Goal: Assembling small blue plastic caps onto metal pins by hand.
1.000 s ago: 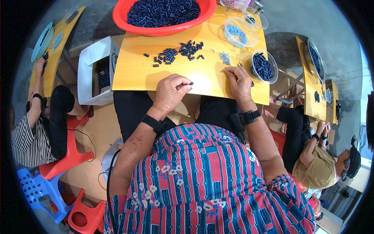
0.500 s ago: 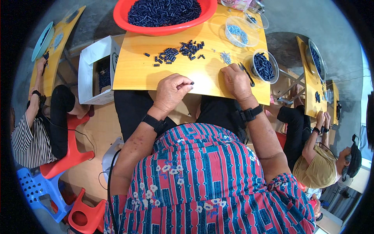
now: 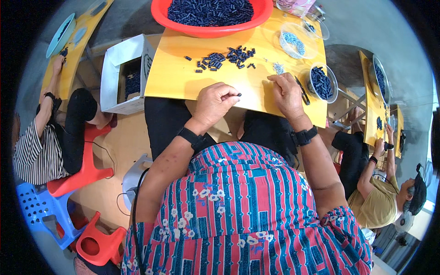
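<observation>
My left hand (image 3: 215, 104) hovers by the front edge of the yellow table (image 3: 176, 82), thumb and forefinger pinched on a small black cylindrical piece (image 3: 239, 95). Across from it, my right hand (image 3: 288, 95) rests over the tabletop with fingers curled and the forefinger bent forward; whatever its fingertips may hold is hidden. Just beyond those fingertips lies a little heap of small silver pieces (image 3: 278, 68). A black-handled tool (image 3: 302, 90), perhaps tweezers or snips, sits beside that hand. Farther back, a loose pile of black cylindrical pieces (image 3: 214, 60) is spread on the table.
A red basin (image 3: 211, 31) of black pieces stands at the back. Right of it are a clear tub (image 3: 293, 44) of silver pieces and a clear tub (image 3: 336, 87) of black pieces. A white box (image 3: 110, 68) stands at left. People work at tables on both sides.
The whole view has shifted, moving the table rightward in it. My right forefinger has straightened somewhat; the left hand keeps its pinch. The person at right has moved their hands apart.
</observation>
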